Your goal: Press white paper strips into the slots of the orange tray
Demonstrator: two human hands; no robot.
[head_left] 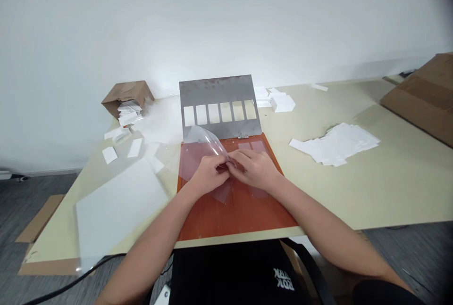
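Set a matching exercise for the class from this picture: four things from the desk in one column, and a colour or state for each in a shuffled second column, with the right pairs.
Things:
1. the steel plate with six windows
2. the hinged board
3. the clear plastic film
4. the brown cardboard box

States:
A. curled up, pinched by the left hand and the right hand
B. tilted over, white cards spilling out
C. orange-red, lying flat
D. grey, standing raised

Pairs: 1-D, 2-C, 3-A, 4-B
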